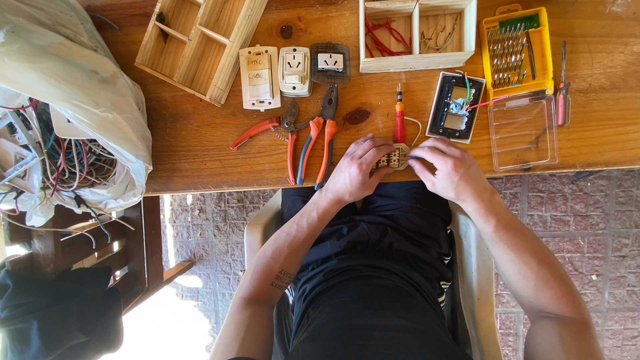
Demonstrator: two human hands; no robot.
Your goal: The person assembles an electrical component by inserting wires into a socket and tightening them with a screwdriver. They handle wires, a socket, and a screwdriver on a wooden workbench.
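Head view: both hands meet at the near edge of the wooden table [200, 147], over a small beige socket insert [395, 159] with rows of brass terminals. The left hand [357, 170] has its grip pressed together on the insert's left side, fingertips curled over its top. The right hand [450, 167] pinches its right end, fingers closed on it. Just beyond the insert lies a red-handled screwdriver [399, 117], with a thin pale wire [417, 130] looping beside it. Farther right sits an opened dark wall-box module [455, 107] with coloured leads, then a yellow bit case [517, 50] and its clear lid [522, 130]. To the left lie orange-handled pliers [319, 137] and red cutters [270, 130].

Working such a small part well probably means bracing it against the table edge, keeping the terminals facing up and in sight, and leaving one hand free to reach the screwdriver.
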